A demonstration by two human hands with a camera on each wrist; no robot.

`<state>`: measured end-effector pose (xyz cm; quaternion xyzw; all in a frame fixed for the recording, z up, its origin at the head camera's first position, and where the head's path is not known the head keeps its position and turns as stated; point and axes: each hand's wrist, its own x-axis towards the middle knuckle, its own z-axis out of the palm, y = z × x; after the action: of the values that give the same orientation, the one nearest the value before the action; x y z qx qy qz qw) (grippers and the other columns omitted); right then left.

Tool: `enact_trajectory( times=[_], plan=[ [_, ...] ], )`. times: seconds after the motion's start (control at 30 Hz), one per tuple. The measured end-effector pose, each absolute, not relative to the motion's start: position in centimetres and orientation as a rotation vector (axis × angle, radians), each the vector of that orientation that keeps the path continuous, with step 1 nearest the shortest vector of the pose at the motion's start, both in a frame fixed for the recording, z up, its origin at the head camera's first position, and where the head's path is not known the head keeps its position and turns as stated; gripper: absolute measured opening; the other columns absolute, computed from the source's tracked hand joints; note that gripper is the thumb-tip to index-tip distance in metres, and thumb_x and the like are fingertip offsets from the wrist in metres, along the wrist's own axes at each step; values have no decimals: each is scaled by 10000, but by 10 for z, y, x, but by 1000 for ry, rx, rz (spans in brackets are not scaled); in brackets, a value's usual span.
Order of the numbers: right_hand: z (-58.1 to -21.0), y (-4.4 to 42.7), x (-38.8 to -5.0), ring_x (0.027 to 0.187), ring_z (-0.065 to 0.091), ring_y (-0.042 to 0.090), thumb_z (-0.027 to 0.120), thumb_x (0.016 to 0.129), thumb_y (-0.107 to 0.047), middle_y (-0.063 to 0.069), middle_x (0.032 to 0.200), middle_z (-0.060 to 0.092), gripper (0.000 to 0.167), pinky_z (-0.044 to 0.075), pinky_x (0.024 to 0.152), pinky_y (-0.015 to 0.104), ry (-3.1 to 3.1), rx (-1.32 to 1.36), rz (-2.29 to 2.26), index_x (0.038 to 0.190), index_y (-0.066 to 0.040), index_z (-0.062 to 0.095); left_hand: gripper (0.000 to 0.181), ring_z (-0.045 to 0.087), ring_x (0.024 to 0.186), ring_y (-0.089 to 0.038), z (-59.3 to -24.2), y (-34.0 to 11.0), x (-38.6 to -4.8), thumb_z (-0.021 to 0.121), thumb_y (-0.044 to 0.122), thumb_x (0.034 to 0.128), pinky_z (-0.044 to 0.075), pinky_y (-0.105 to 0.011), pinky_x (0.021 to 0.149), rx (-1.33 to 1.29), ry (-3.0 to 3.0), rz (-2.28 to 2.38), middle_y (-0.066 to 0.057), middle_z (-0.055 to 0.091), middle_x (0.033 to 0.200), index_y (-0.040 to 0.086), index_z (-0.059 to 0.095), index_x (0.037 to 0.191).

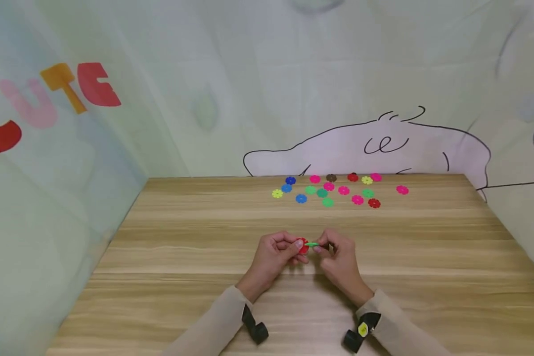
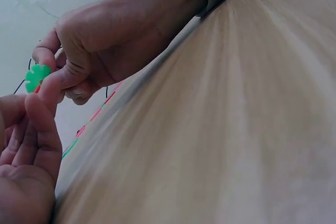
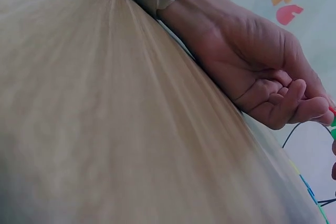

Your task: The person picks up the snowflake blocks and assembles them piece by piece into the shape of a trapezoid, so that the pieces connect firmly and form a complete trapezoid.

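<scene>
From where I stand, the left hand (image 1: 276, 253) pinches a red disc (image 1: 303, 246) while, just beside it, the right hand (image 1: 340, 259) pinches a green disc (image 1: 312, 244) edge-on, seemingly joining them, which calls for careful lining-up; loose discs (image 1: 328, 201) lie beyond both hands.

A lettered backdrop (image 1: 178, 84) rises behind the table (image 1: 182, 232) — wood-grained.

Red disc (image 1: 305, 247) — partly covered; left hand (image 2: 29, 166) — cropped in left-wrist view.
</scene>
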<state>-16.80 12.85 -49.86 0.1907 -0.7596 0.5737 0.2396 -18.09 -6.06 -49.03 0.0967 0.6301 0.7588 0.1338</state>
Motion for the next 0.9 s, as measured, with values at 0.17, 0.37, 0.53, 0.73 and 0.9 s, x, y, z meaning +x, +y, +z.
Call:
enact_trajectory(
  times=[0.17,0.37,0.53,0.73,0.9],
  plan=[
    [-499,129,-170,695,548,15,715,739,254,50,722,694,344,455,606,203,-2092,539,1560,766,-88,690,238,794,705,-94,-490,-62,-180,710,75,1031,581,-186,625,252,1824,2213,70,809,792,-133,676,1142],
    [-497,150,-181,828,635,-20,760,888,139,124,902,788,191,533,729,162,-2215,640,1647,969,-29,804,167,779,712,-89,-488,-66,-179,702,86,1034,588,-195,656,188,1852,2216,57,799,788,-46,679,1133],
    [-493,186,-205,911,649,-13,677,983,80,173,1066,808,241,496,794,81,-2339,325,1464,1148,-32,812,167,780,748,-86,-487,-66,-181,692,98,1045,602,-200,692,179,1847,2193,53,806,821,-20,672,1160],
    [-491,236,-236,918,635,302,568,994,39,262,1053,730,314,427,826,241,-2393,-153,1101,1249,45,751,224,801,848,-107,-488,-63,-184,710,82,1031,642,-239,788,225,1857,2149,31,803,923,-41,675,1216],
    [-488,254,-246,1198,557,508,562,1043,-119,356,1306,591,462,412,1032,607,-2617,-187,1013,1452,95,586,224,780,893,-93,-488,-61,-186,726,16,998,636,-228,833,219,1867,2143,34,769,984,-42,688,1212]
  ],
)
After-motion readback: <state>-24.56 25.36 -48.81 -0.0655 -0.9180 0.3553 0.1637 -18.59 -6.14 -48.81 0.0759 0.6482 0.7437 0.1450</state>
